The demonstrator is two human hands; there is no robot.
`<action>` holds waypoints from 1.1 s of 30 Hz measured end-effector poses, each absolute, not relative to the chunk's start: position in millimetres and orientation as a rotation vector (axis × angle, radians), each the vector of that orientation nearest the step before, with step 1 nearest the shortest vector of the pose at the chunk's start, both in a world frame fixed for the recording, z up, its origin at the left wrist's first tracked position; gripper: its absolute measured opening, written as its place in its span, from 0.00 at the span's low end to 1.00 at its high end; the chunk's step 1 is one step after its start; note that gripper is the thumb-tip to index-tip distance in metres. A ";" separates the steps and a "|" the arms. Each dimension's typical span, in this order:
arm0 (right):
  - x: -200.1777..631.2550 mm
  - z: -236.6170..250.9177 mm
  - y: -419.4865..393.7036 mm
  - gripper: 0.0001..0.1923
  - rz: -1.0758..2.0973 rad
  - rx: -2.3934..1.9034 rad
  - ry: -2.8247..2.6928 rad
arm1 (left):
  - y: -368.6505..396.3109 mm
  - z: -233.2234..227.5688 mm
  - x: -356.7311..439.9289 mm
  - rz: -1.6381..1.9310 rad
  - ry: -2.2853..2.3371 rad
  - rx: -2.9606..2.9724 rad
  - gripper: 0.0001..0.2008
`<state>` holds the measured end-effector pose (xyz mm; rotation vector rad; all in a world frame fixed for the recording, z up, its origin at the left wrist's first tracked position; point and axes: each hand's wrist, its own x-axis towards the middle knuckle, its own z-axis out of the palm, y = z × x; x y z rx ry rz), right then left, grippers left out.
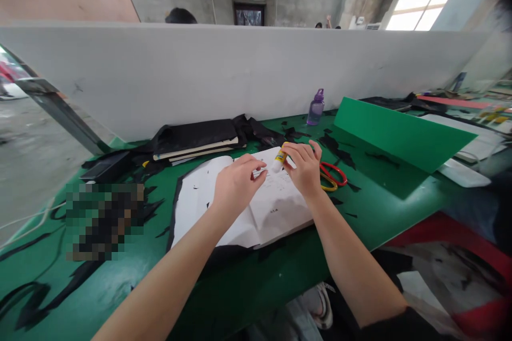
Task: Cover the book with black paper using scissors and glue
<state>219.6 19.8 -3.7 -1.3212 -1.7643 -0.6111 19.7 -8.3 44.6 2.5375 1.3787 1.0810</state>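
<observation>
In the head view, my right hand (pixel 303 162) grips a glue stick (pixel 279 159) with a yellow label, its white end tilted down to the left. Close by on the left, my left hand (pixel 239 180) has thumb and fingertips drawn together in a pinch; whatever may be between them is too small to make out. Both hands are above an open book (pixel 280 208) with white pages and a black cover edge. Scissors with red and yellow handles (pixel 334 176) lie just right of the book, partly behind my right hand.
Black-covered books (pixel 196 136) are stacked behind the open one. A purple bottle (pixel 316 108) stands near the white partition (pixel 240 74). A green board (pixel 400 130) rises at an angle on the right. Black scraps (pixel 338 152) litter the green table (pixel 248 282). A blurred patch covers something at left.
</observation>
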 end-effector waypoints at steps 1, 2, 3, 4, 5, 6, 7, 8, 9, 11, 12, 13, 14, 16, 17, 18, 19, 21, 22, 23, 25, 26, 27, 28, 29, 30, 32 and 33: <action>218.8 -3.6 19.1 0.09 -0.621 -1.304 -1.763 | -8.1 43.5 20.7 1.081 1.378 2.546 0.05; 218.1 -3.5 18.4 0.09 -0.628 -1.294 -1.764 | -8.1 42.3 21.4 1.082 1.382 2.556 0.05; 217.4 -3.5 17.9 0.09 -0.634 -1.290 -1.766 | -8.4 41.2 21.8 1.083 1.389 2.569 0.05; 216.8 -3.4 17.7 0.09 -0.639 -1.289 -1.768 | -8.9 40.3 22.0 1.085 1.398 2.586 0.05; 216.3 -3.4 17.7 0.09 -0.645 -1.289 -1.770 | -9.6 39.5 22.0 1.089 1.405 2.605 0.05; 215.8 -3.4 17.9 0.09 -0.651 -1.291 -1.770 | -10.5 38.9 22.0 1.098 1.409 2.622 0.06; 215.4 -3.5 18.4 0.09 -0.664 -1.284 -1.765 | -11.4 38.4 22.0 1.107 1.413 2.638 0.06; 215.1 -3.6 19.1 0.08 -0.682 -1.266 -1.757 | -12.3 38.1 22.1 1.113 1.420 2.649 0.06; 214.9 -3.7 20.0 0.08 -0.705 -1.239 -1.744 | -13.2 38.0 22.2 1.117 1.433 2.657 0.07; 214.5 -4.2 21.6 0.07 -0.755 -1.172 -1.717 | -14.5 37.7 22.7 1.112 1.474 2.665 0.07; 214.4 -4.4 22.2 0.07 -0.774 -1.142 -1.708 | -14.9 37.5 22.9 1.110 1.495 2.667 0.07; 214.2 -4.7 22.6 0.08 -0.786 -1.123 -1.703 | -15.0 37.3 23.0 1.110 1.510 2.670 0.07; 214.0 -5.0 22.8 0.08 -0.792 -1.116 -1.702 | -14.9 37.1 23.1 1.118 1.521 2.673 0.08; 213.4 -5.5 22.7 0.08 -0.795 -1.118 -1.704 | -14.3 36.5 22.9 1.138 1.528 2.681 0.08; 213.0 -5.7 22.5 0.08 -0.795 -1.121 -1.705 | -13.9 36.3 22.7 1.146 1.530 2.684 0.08; 212.5 -5.9 22.2 0.08 -0.796 -1.119 -1.706 | -13.5 36.2 22.5 1.152 1.535 2.685 0.07; 212.1 -6.0 22.0 0.08 -0.798 -1.112 -1.705 | -13.3 36.2 22.3 1.155 1.541 2.684 0.07; 211.1 -6.1 21.7 0.09 -0.803 -1.092 -1.704 | -12.9 36.2 22.0 1.153 1.552 2.683 0.06; 210.7 -6.0 21.7 0.09 -0.805 -1.084 -1.704 | -12.8 36.2 22.0 1.149 1.556 2.682 0.06; 210.3 -5.9 21.6 0.09 -0.806 -1.077 -1.704 | -12.8 36.2 22.0 1.148 1.559 2.682 0.06; 209.5 -5.6 21.4 0.10 -0.804 -1.069 -1.706 | -12.9 36.1 22.3 1.153 1.561 2.678 0.05; 209.2 -5.6 21.3 0.10 -0.800 -1.067 -1.710 | -13.0 36.1 22.6 1.158 1.563 2.677 0.05; 208.8 -5.7 21.1 0.10 -0.796 -1.064 -1.713 | -13.1 36.1 23.0 1.163 1.565 2.676 0.05; 208.4 -5.8 20.8 0.10 -0.791 -1.062 -1.716 | -13.2 36.1 23.3 1.169 1.565 2.676 0.05; 207.9 -6.0 20.5 0.10 -0.785 -1.062 -1.722 | -13.3 36.2 23.7 1.176 1.565 2.677 0.05; 207.6 -6.2 20.2 0.10 -0.780 -1.064 -1.726 | -13.4 36.5 24.0 1.181 1.563 2.678 0.04; 207.1 -6.5 19.9 0.10 -0.770 -1.065 -1.732 | -13.7 37.3 24.1 1.190 1.559 2.674 0.04; 207.0 -6.5 19.8 0.10 -0.766 -1.065 -1.731 | -13.9 38.0 23.9 1.188 1.555 2.671 0.03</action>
